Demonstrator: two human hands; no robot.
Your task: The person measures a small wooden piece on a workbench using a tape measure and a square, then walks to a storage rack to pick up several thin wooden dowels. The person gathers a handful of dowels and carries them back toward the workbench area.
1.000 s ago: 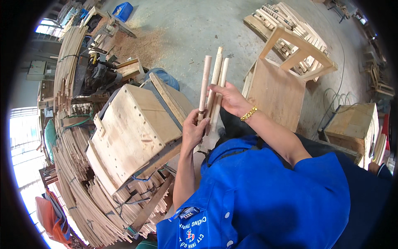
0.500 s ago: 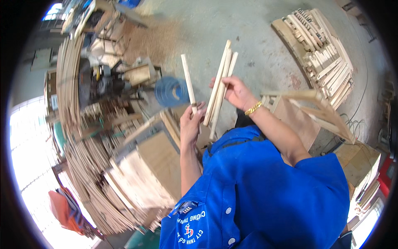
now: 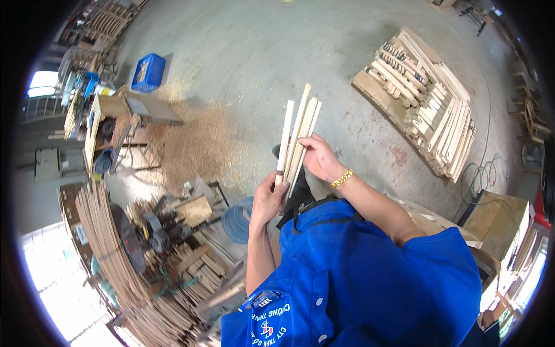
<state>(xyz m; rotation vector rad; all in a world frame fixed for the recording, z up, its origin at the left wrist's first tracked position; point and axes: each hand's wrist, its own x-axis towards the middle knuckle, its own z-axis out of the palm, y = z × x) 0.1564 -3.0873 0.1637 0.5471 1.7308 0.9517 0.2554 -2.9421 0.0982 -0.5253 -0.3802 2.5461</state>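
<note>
My left hand (image 3: 270, 198) is closed round the lower end of a pale wooden stick (image 3: 285, 136), which has a dark band near the grip. Beside it, my right hand (image 3: 319, 157) grips a small bundle of similar wooden sticks (image 3: 299, 130), thumb across the front and the fingers mostly hidden behind. All the sticks stand nearly parallel, leaning slightly right at their tops. The left stick lies close alongside the bundle; whether they touch, I cannot tell. A gold bracelet (image 3: 341, 178) circles my right wrist.
A pallet edge (image 3: 384, 118) bears stacked wooden parts at the right. Sawdust (image 3: 199, 139) covers floor ahead left, near a workbench (image 3: 118, 110) and a blue bin (image 3: 148, 72). A blue round tub (image 3: 237, 222) stands left of my arm. Long wooden strips (image 3: 107, 243) are piled farther left.
My hands have come closer together, bringing the single stick up beside the bundle. The view has shifted, showing more floor ahead; the wooden frame at my right has mostly dropped behind my arm.
</note>
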